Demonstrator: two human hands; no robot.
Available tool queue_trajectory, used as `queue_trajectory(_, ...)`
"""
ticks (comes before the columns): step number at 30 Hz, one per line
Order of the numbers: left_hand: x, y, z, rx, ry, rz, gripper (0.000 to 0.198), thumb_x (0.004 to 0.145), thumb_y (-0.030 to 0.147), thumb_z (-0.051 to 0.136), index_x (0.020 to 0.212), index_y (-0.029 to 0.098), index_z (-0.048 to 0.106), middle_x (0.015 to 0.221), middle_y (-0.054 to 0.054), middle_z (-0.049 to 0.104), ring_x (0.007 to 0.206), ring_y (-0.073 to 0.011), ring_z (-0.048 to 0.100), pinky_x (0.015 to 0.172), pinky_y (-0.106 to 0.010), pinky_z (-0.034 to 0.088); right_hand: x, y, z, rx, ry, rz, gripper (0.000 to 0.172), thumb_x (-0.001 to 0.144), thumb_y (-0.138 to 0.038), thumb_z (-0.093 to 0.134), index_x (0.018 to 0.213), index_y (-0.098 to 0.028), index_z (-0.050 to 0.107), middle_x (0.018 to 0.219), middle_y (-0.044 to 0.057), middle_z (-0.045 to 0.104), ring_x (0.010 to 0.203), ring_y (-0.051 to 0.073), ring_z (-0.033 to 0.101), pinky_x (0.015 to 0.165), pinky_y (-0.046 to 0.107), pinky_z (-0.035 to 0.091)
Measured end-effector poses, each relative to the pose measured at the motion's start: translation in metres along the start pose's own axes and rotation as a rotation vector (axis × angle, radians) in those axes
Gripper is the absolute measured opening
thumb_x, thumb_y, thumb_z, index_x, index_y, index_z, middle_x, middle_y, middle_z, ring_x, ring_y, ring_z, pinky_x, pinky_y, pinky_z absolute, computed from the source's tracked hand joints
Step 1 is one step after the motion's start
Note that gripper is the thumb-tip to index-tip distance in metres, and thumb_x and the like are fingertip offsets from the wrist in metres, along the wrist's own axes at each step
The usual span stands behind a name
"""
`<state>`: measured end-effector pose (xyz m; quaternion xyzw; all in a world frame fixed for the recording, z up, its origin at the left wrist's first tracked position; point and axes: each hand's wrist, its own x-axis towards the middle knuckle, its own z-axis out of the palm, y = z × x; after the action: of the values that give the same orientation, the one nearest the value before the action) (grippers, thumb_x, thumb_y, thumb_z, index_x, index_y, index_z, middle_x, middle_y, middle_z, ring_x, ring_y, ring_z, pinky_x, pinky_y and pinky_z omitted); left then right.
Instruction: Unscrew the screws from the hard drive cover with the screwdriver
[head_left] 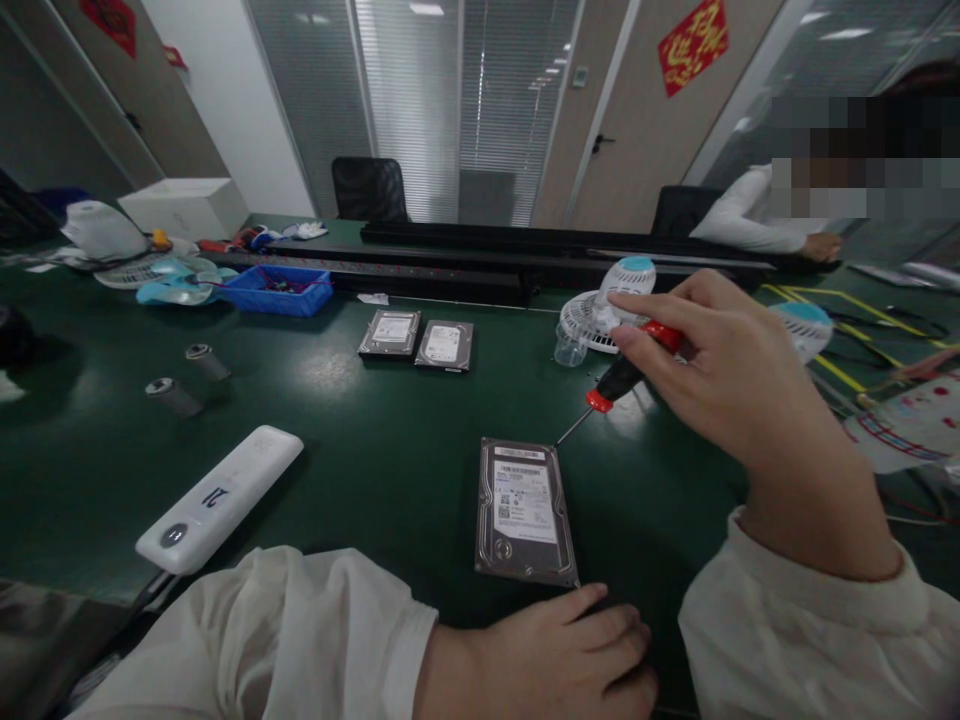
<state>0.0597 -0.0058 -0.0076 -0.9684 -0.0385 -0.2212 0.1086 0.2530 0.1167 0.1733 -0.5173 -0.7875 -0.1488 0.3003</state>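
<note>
A silver hard drive [523,510] lies flat on the green table [375,440] in front of me. My right hand [720,380] is closed around a red and black screwdriver [624,377], whose tip rests at the drive's far right corner. My left hand [562,655] lies on the table just in front of the drive's near edge, fingers curled together, nothing visible in them.
Two more hard drives [416,340] lie farther back. A white oblong device [221,495] and two grey cylinders [187,380] sit to the left, a blue bin [277,290] behind them. Small white fans [607,300] stand at right. Another person's arm [757,230] rests at the far right.
</note>
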Motion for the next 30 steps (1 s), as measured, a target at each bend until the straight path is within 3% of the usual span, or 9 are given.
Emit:
queue_trajectory(4, 0.000, -0.001, -0.001, -0.009, 0.036, -0.017, 0.033, 0.114, 0.023, 0.048, 0.130, 0.020, 0.076, 0.142, -0.009, 0.075, 0.133, -0.0217, 0.066, 0.116, -0.040, 0.044, 0.001, 0.001, -0.002, 0.070, 0.008, -0.023, 0.041, 0.106, -0.041, 0.055, 0.131, -0.023, 0.081, 0.095, 0.014, 0.070, 0.092, 0.032, 0.071, 0.082, 0.049, 0.056)
queue_trajectory(8, 0.001, -0.001, -0.002, -0.007, 0.044, -0.020, 0.034, 0.114, 0.022, 0.047, 0.129, 0.020, 0.077, 0.139, -0.008, 0.076, 0.131, -0.0211, 0.067, 0.115, -0.039, 0.045, 0.002, -0.003, -0.001, 0.159, 0.020, -0.029, 0.047, 0.100, -0.035, 0.058, 0.142, -0.020, 0.074, 0.106, 0.014, 0.078, 0.097, 0.032, 0.074, 0.085, 0.050, 0.058)
queue_trajectory(13, 0.002, -0.001, -0.002, -0.011, 0.034, -0.014, 0.034, 0.114, 0.023, 0.047, 0.131, 0.019, 0.076, 0.140, -0.009, 0.075, 0.133, -0.0223, 0.066, 0.117, -0.041, 0.043, 0.000, -0.006, 0.003, 0.348, -0.004, 0.045, 0.048, 0.093, -0.026, 0.056, 0.134, -0.016, 0.078, 0.096, 0.010, 0.083, 0.075, 0.026, 0.073, 0.069, 0.043, 0.055)
queue_trajectory(18, 0.003, -0.002, -0.005, -0.017, 0.035, -0.020, 0.034, 0.114, 0.023, 0.046, 0.129, 0.019, 0.077, 0.138, -0.008, 0.076, 0.131, -0.0210, 0.067, 0.115, -0.039, 0.044, -0.001, -0.012, 0.005, 0.316, 0.082, 0.041, 0.038, 0.098, -0.045, 0.067, 0.116, -0.018, 0.086, 0.097, 0.012, 0.084, 0.077, 0.028, 0.074, 0.071, 0.043, 0.055)
queue_trajectory(20, 0.003, -0.002, -0.006, -0.019, 0.020, -0.017, 0.034, 0.114, 0.023, 0.046, 0.130, 0.019, 0.076, 0.139, -0.009, 0.075, 0.132, -0.0211, 0.067, 0.116, -0.040, 0.043, 0.000, -0.013, 0.005, 0.317, 0.080, 0.052, 0.033, 0.096, -0.042, 0.071, 0.115, -0.020, 0.086, 0.101, 0.010, 0.085, 0.080, 0.029, 0.077, 0.071, 0.043, 0.057)
queue_trajectory(24, 0.002, -0.001, -0.005, -0.014, 0.008, -0.010, 0.034, 0.114, 0.023, 0.047, 0.132, 0.019, 0.075, 0.142, -0.010, 0.074, 0.134, -0.0213, 0.066, 0.117, -0.040, 0.042, 0.001, -0.011, 0.004, 0.349, 0.030, -0.020, 0.037, 0.095, -0.023, 0.060, 0.124, -0.021, 0.083, 0.113, 0.009, 0.085, 0.096, 0.030, 0.079, 0.085, 0.047, 0.062)
queue_trajectory(27, 0.002, -0.001, -0.004, -0.014, 0.041, -0.024, 0.033, 0.114, 0.023, 0.047, 0.129, 0.020, 0.076, 0.139, -0.009, 0.076, 0.132, -0.0212, 0.067, 0.117, -0.040, 0.042, 0.003, -0.009, 0.004, 0.358, -0.028, -0.034, 0.045, 0.101, -0.024, 0.051, 0.137, -0.022, 0.076, 0.129, 0.010, 0.081, 0.114, 0.033, 0.077, 0.099, 0.053, 0.059)
queue_trajectory(30, 0.002, -0.002, -0.005, -0.015, 0.030, -0.014, 0.033, 0.114, 0.024, 0.048, 0.129, 0.019, 0.076, 0.138, -0.010, 0.076, 0.131, -0.0215, 0.067, 0.117, -0.040, 0.042, 0.003, -0.009, 0.006, 0.300, -0.019, -0.003, 0.045, 0.106, -0.038, 0.051, 0.137, -0.018, 0.076, 0.120, 0.013, 0.083, 0.098, 0.031, 0.078, 0.088, 0.048, 0.060)
